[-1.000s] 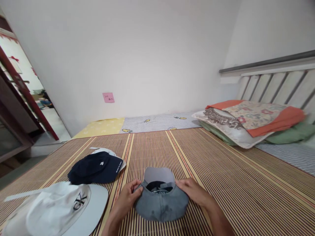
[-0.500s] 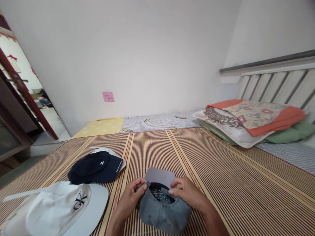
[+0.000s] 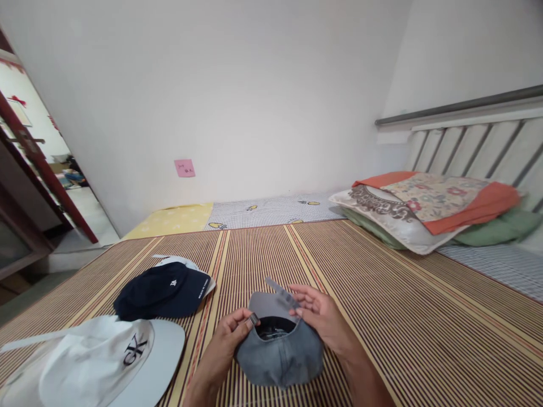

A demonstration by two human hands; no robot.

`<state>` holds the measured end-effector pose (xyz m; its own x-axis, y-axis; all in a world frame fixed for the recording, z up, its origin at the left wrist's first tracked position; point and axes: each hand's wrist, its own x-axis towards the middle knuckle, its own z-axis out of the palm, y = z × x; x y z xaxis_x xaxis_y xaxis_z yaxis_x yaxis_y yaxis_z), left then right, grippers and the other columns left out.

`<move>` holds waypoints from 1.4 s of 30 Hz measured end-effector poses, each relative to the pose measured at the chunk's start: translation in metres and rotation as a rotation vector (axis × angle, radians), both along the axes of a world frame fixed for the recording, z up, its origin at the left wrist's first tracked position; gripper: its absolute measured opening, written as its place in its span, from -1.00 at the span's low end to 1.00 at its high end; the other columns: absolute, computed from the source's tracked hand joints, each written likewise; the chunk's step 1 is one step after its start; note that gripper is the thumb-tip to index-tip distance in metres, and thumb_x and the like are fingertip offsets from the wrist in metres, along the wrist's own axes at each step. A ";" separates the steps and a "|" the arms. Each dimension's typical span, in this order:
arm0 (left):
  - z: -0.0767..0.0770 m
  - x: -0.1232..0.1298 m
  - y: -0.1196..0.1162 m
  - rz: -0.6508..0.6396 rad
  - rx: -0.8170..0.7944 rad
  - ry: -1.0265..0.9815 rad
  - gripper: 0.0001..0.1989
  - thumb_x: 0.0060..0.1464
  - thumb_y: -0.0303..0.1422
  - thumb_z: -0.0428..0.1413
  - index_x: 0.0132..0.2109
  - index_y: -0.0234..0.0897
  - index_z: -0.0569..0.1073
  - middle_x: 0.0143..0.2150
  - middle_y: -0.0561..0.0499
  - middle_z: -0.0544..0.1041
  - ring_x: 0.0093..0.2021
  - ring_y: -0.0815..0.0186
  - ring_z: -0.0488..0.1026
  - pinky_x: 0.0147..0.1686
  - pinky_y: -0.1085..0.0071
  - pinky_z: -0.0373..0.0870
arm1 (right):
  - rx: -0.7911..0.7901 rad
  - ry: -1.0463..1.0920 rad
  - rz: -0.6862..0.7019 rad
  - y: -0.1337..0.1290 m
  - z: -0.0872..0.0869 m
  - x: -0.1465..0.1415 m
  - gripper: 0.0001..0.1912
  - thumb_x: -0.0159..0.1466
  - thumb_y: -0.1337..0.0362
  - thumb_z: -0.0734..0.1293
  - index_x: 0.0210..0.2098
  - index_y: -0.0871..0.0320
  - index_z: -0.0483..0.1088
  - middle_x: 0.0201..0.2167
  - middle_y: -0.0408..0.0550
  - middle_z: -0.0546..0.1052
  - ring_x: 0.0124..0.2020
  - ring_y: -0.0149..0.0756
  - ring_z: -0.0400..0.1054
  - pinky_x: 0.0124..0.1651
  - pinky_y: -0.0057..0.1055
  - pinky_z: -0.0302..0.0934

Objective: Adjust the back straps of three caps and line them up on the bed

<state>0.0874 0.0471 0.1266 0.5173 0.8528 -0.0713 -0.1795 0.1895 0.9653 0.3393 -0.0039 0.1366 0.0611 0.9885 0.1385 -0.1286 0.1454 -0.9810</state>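
A grey-blue baseball cap (image 3: 280, 356) rests on the striped mat, its back toward me and its brim pointing away. My left hand (image 3: 233, 333) pinches the left side of the back opening, where a small metal buckle (image 3: 253, 319) shows at the fingertips. On the other side, my right hand (image 3: 319, 316) has its thumb and fingers on the cap's grey adjuster strap (image 3: 280, 291), whose loose end stands up over the brim. The inside of the cap shows dark through the opening.
To the left lie a white cap (image 3: 97, 356) with black letters and a navy cap (image 3: 163, 291) partly covering another pale one. The striped mat (image 3: 407, 328) spreads under everything. Pillows (image 3: 449, 206) are stacked at the back right, beside the headboard (image 3: 475, 150). A pink note (image 3: 184, 168) sticks to the wall.
The strap end, earlier down near the opening, is now raised over the brim in my right hand, which has moved slightly up. My left hand keeps its hold at the buckle.
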 end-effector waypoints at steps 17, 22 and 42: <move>0.003 0.012 -0.011 -0.049 -0.029 -0.070 -0.68 0.09 -0.07 0.35 -0.19 -0.22 0.61 -0.39 0.10 0.48 -0.38 0.36 0.33 -0.28 0.48 0.25 | -0.003 -0.148 0.171 -0.011 0.020 -0.019 -0.81 0.22 0.27 0.41 -0.17 0.15 0.47 -0.35 -0.16 0.51 -0.45 -0.40 0.43 -0.35 -0.43 0.26; 0.007 0.012 -0.012 -0.096 0.030 -0.015 -0.64 0.11 -0.04 0.33 -0.29 -0.26 0.50 -0.42 0.14 0.38 -0.45 0.42 0.21 -0.41 0.50 0.13 | -0.021 -0.271 0.115 -0.008 0.018 -0.026 -0.79 0.23 0.26 0.41 -0.15 0.17 0.56 -0.45 -0.19 0.46 -0.49 -0.41 0.31 -0.40 -0.45 0.18; 0.012 0.021 -0.014 -0.017 0.037 -0.017 -0.60 0.07 -0.03 0.35 -0.27 -0.25 0.43 -0.48 0.18 0.36 -0.51 0.45 0.18 -0.48 0.52 0.12 | -0.003 -0.535 0.180 -0.023 0.038 -0.022 -0.87 0.15 0.49 0.36 -0.42 0.16 0.50 -0.47 -0.19 0.53 -0.35 -0.35 0.41 -0.22 -0.42 0.17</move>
<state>0.1083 0.0328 0.1385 0.5329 0.8456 -0.0310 -0.1931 0.1572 0.9685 0.3173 -0.0272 0.1745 -0.1866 0.9773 0.1005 0.3641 0.1638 -0.9168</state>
